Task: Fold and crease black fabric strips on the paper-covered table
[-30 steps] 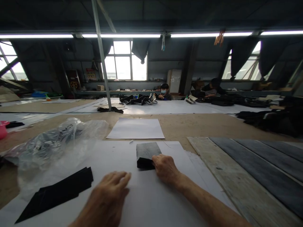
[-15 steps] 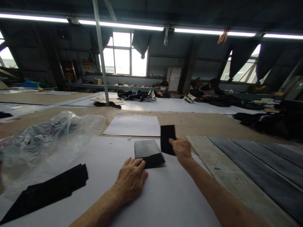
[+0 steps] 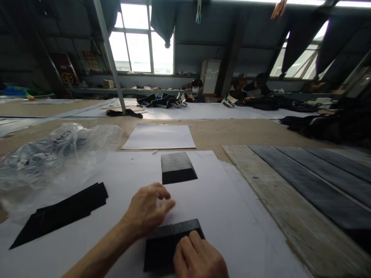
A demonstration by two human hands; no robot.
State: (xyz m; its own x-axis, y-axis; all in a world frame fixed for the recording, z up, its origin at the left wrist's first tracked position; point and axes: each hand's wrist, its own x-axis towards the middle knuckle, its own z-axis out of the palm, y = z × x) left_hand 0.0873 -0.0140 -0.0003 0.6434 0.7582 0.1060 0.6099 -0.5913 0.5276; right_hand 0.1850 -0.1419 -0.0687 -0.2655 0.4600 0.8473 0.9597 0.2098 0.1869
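Note:
My left hand (image 3: 149, 206) hovers above the white sheet (image 3: 232, 227), its thumb and forefinger curved and apart, with nothing visible between them. Close to me, my right hand (image 3: 201, 256) has its bent fingers on a black fabric piece (image 3: 159, 253). A grey strip runs along that piece's far edge, and the right hand hides its right part. Farther off lies a second piece (image 3: 178, 164), mostly grey with a black band along its near edge; neither hand touches it. To the left is a fanned stack of black pieces (image 3: 63, 212).
A crumpled clear plastic bag (image 3: 66, 154) lies at the left. Behind the sheet is a smaller white sheet (image 3: 159, 137). At the right, a worn board (image 3: 261, 189) carries long dark grey strips (image 3: 313, 181). A metal pole (image 3: 111, 61) rises from the table. People sit at the far side.
My right hand has brought a black piece down toward me onto the sheet. My left hand has lifted off the grey-and-black piece and moved slightly left. The camera has tilted down.

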